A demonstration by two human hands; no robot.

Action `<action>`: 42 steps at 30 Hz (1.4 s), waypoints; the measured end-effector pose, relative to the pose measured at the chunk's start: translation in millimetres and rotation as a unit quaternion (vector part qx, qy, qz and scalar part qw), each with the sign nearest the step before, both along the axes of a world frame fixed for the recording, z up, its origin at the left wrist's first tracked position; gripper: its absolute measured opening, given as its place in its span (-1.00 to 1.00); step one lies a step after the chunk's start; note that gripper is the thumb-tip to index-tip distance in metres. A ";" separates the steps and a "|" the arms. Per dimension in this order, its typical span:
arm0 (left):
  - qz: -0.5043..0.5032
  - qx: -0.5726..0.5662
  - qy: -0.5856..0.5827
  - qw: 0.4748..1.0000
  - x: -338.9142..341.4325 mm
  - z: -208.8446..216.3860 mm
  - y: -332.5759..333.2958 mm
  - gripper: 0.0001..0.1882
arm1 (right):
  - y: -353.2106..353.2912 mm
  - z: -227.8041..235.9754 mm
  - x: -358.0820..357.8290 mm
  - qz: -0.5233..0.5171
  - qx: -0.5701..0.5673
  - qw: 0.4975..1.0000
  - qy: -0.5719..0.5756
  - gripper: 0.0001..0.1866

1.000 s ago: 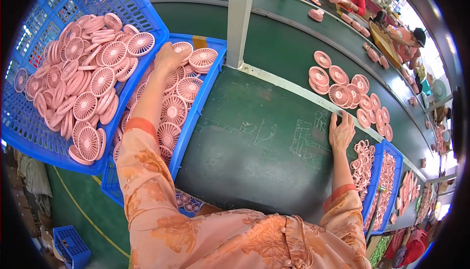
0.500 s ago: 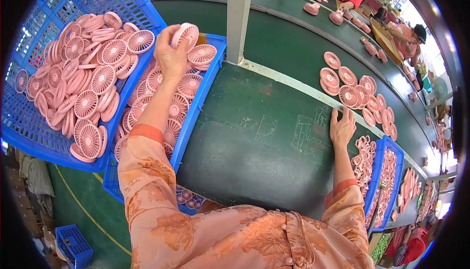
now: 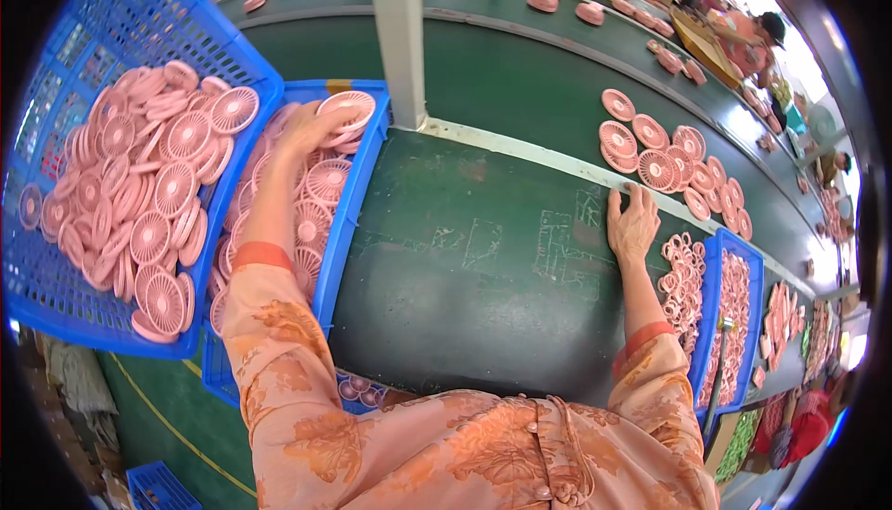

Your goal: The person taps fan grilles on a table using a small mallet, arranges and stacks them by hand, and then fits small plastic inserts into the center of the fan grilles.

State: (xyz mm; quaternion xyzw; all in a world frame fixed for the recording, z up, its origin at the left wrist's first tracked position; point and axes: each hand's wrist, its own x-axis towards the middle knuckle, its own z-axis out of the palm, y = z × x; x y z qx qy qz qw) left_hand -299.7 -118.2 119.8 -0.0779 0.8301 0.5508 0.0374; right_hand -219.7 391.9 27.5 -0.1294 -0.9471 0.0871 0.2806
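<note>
Two blue plastic crates [image 3: 358, 194] stood at the left, both heaped with round pink slatted fan grilles [image 3: 153, 185], too many to count. Left hand [image 3: 311, 129] lay fingers spread on grilles in the nearer-right crate, clamped on nothing I could tell. Right hand [image 3: 634, 224] rested flat and open on the green worktable [image 3: 465, 259], just near about ten loose pink grilles on the conveyor belt [image 3: 664, 152].
</note>
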 end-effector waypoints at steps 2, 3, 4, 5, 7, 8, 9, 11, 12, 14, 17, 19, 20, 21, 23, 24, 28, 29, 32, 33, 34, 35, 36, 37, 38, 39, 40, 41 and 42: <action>-0.050 -0.008 -0.038 0.998 -15.7 -10.9 -35.0 -0.40 | -3.3 2.3 -2.9 0.025 -0.019 0.999 -0.008 -0.60; -0.077 -0.093 -0.038 0.992 -23.8 -10.5 -57.9 -0.40 | -11.5 5.9 -4.2 0.031 -0.020 0.999 -0.003 -0.62; -0.113 -0.058 -0.051 0.991 -25.3 -9.1 -50.5 -0.39 | -9.0 9.1 -1.2 0.015 -0.011 1.000 0.001 -0.63; -0.108 -0.072 -0.068 0.989 -25.1 -10.4 -62.4 -0.38 | -13.3 9.9 -2.2 0.024 0.003 0.999 0.026 -0.67; -0.153 -0.010 -0.068 0.986 -24.2 -9.2 -57.6 -0.48 | -8.4 5.8 -2.4 0.036 -0.022 0.997 0.068 -0.73; -0.177 -0.035 -0.045 0.983 -29.9 -15.7 -66.0 -0.48 | -8.5 3.5 -4.2 0.032 -0.050 0.997 0.053 -0.72; -0.214 0.061 -0.083 0.971 -33.3 -22.2 -75.5 -0.44 | -7.3 2.8 -1.5 0.040 -0.037 0.995 0.079 -0.72; -0.213 0.042 -0.082 0.973 -28.4 -12.4 -32.1 -0.33 | 3.7 -5.4 6.4 0.021 -0.032 0.995 0.096 -0.71; -0.237 -0.020 -0.036 0.971 -36.9 -23.3 -59.1 -0.28 | -3.7 -4.2 3.1 0.023 -0.047 0.997 0.052 -0.68; -0.259 -0.063 -0.034 0.963 -47.0 -21.2 -55.8 -0.24 | -3.6 -7.0 5.0 0.027 -0.063 0.995 0.076 -0.65; -0.218 -0.159 -0.034 0.962 -51.0 -37.6 -83.2 -0.17 | -7.1 -3.6 6.5 0.028 -0.073 0.994 0.076 -0.62; -0.200 -0.414 0.265 0.848 -66.3 -54.5 -104.3 -0.16 | -12.5 -1.3 4.0 0.026 -0.072 0.994 0.076 -0.62; -0.203 -0.411 0.270 0.847 -69.5 -55.6 -99.0 -0.16 | -12.5 -1.5 3.4 0.023 -0.074 0.995 0.070 -0.62; -0.214 -0.287 0.128 0.925 -62.4 -39.7 -57.7 -0.18 | -2.8 -5.5 7.3 0.011 -0.071 0.995 0.071 -0.60; -0.221 -0.173 -0.037 0.959 -49.3 -21.6 -44.1 -0.21 | -4.6 -1.7 8.8 0.014 -0.068 0.995 0.076 -0.60; -0.219 -0.173 -0.036 0.960 -44.1 -20.0 -42.2 -0.21 | -6.6 -1.8 7.9 0.021 -0.066 0.995 0.078 -0.60; -0.175 -0.166 0.041 0.969 -25.7 -19.3 -33.4 -0.11 | -3.7 -3.0 11.4 0.023 -0.075 0.993 0.087 -0.57; -0.177 -0.161 0.071 0.968 -22.3 -21.8 -33.2 -0.14 | -2.0 -4.3 12.7 0.022 -0.077 0.993 0.086 -0.57; -0.167 -0.156 0.146 0.962 -2.1 -31.7 -46.0 -0.25 | -0.2 -13.0 7.9 0.031 -0.068 0.992 0.101 -0.58; -0.149 -0.240 0.229 0.931 13.6 -36.9 -63.1 -0.31 | -14.5 -8.1 4.2 0.040 -0.060 0.994 0.087 -0.63; -0.296 -0.507 0.406 0.701 6.7 -36.2 -75.5 -0.45 | -16.7 -2.5 -0.5 0.057 -0.080 0.992 0.079 -0.70; -0.282 -0.529 0.363 0.713 10.9 -34.5 -64.5 -0.45 | -10.9 2.8 -0.3 0.040 -0.046 0.992 0.106 -0.78; -0.161 -0.380 0.322 0.852 24.6 -29.5 -51.6 -0.45 | -7.4 7.6 -1.0 0.058 -0.074 0.990 0.106 -0.77; -0.009 -0.218 0.280 0.935 33.5 -26.7 -44.6 -0.45 | -4.8 11.5 1.3 0.031 -0.037 0.995 0.088 -0.76; 0.057 -0.301 0.305 0.902 29.8 -20.3 -73.7 -0.31 | -5.0 13.9 -4.4 0.049 -0.049 0.993 0.099 -0.75; 0.106 -0.324 0.288 0.895 34.4 -3.7 -39.4 -0.26 | 7.4 11.7 -2.3 0.038 -0.030 0.997 0.068 -0.75; 0.106 -0.277 0.341 0.892 39.8 13.3 -29.6 -0.22 | 10.1 9.5 -4.8 0.026 0.002 0.997 0.078 -0.73; 0.116 -0.219 0.341 0.907 55.4 36.5 6.3 -0.20 | 13.8 3.3 -5.5 0.030 0.020 0.995 0.093 -0.70; 0.092 -0.123 0.328 0.932 69.3 50.0 33.4 -0.23 | 13.3 2.5 -4.7 0.031 0.016 0.998 0.058 -0.66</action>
